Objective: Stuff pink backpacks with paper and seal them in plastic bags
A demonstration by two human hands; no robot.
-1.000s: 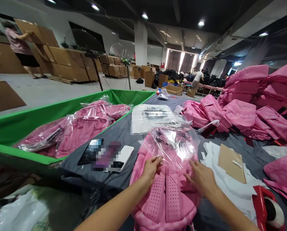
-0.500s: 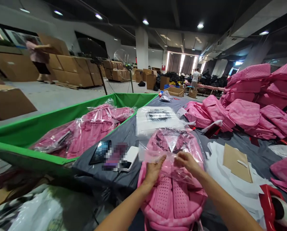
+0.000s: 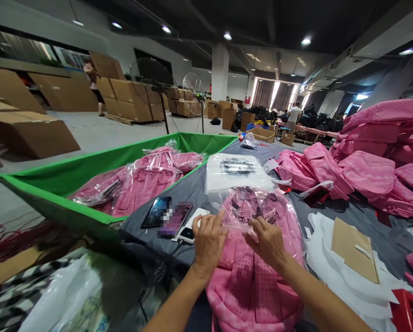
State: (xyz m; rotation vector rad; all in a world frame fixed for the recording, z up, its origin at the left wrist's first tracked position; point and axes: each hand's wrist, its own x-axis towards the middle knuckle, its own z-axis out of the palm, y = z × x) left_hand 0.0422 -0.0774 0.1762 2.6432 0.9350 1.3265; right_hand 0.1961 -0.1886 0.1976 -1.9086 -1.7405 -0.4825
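Observation:
A pink backpack (image 3: 239, 295) lies straps up in front of me, its far part inside a clear plastic bag (image 3: 289, 216) with black print. My left hand (image 3: 208, 244) is closed on the left side of the bag's near edge, over the backpack. Opposite it, my right hand (image 3: 268, 240) pinches the same edge with bent fingers. A thin fold of film stretches between the two hands. Beyond the backpack lies a stack of flat printed plastic bags (image 3: 239, 168).
Left of my hands are phones (image 3: 157, 212) and a white power bank (image 3: 192, 226). A green-rimmed bin (image 3: 123, 219) holds bagged pink backpacks. More pink backpacks (image 3: 367, 173) pile up at right, near white sheets (image 3: 319, 246), cardboard (image 3: 355, 249) and a red tape dispenser (image 3: 405, 309). People work far off.
My left hand has turned so its back faces up, with its fingers at the bag's edge. The plastic between my hands is drawn straighter. The whole view has shifted left, moving things rightward.

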